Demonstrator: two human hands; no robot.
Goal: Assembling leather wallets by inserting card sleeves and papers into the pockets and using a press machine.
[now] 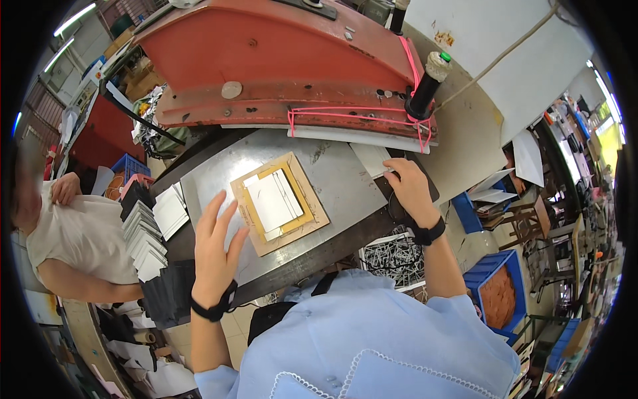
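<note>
My left hand point(216, 249) is open, fingers spread, in the air beside the left edge of a wooden board point(318, 228). On that board, inside a yellow frame point(250, 189), lie white rectangular pieces point(274, 201), one strip shifted along the right side. The board rests on a grey metal plate point(345, 196). At the plate's right end, my right hand point(411, 189) has its thumb and forefinger closed at the end of a white sheet point(369, 158), which lies partly beneath the red machine point(279, 60). Its other fingers are curled and partly hidden.
Pink cord point(352, 110) runs along the machine's front to a black post point(425, 93). Stacked white pieces point(171, 211) lie left of the plate, near a seated person point(80, 246). Below the table edge is a crate of dark scraps point(393, 261). A blue bin point(495, 292) stands right.
</note>
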